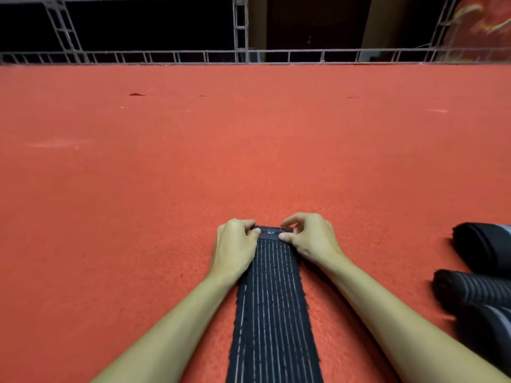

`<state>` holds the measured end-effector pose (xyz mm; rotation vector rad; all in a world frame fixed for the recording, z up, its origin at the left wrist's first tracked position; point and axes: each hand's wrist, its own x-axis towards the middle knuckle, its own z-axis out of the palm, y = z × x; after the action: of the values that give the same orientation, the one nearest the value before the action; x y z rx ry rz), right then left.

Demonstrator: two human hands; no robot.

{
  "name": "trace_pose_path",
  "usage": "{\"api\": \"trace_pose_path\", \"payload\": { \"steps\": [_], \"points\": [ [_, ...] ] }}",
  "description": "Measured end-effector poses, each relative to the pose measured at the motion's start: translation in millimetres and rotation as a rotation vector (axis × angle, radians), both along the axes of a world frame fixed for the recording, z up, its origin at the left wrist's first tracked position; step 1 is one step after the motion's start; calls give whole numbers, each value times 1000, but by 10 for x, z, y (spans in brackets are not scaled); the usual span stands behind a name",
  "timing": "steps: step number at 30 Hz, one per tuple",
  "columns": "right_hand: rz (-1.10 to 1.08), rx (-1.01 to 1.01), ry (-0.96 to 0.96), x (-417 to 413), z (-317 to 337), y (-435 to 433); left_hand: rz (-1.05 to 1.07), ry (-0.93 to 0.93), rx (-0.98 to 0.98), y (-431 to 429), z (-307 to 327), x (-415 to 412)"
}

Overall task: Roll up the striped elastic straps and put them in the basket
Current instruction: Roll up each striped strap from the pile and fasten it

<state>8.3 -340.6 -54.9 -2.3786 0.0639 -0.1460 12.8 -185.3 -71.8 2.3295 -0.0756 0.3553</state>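
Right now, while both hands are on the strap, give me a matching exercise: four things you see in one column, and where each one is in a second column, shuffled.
Column one
1. left hand
2. striped strap
3. rolled straps
4. metal truss

Column two
A. at the right edge of view, on the carpet
B. along the carpet's far edge
C. pinching the strap's far end at its left corner
D. laid flat, running lengthwise toward the person

Pairs: 1-C, 2-D, 3-A, 4-B
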Motion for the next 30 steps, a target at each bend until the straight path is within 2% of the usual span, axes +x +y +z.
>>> {"api": "trace_pose_path", "payload": {
  "steps": [6,11,13,16,19,21,24,26,30],
  "points": [
    [-20,-3,76,-52,131,84,-69,84,63,30,96,-12],
    [-34,0,-26,-267,301,67,-198,-47,148,94,306,-207],
    [0,6,-94,-392,474,13,-290,-71,113,118,493,-331],
    [46,24,-179,-607,769,-57,-427,-8,5,122,789,-562],
    [68,35,-249,-834,1014,-106,-461,-51,26,111,1015,-782],
    [113,59,-253,-1006,1155,-140,-474,-100,31,98,1149,-939],
    [223,197,-196,-1306,1359,-232,-488,-106,23,74,1337,-1209],
    [308,246,-143,-1522,1516,-311,-517,-21,-60,50,1457,-1433],
    [447,362,16,-1942,1847,-456,-659,279,-406,-3,1712,-1881]
  ]
}}
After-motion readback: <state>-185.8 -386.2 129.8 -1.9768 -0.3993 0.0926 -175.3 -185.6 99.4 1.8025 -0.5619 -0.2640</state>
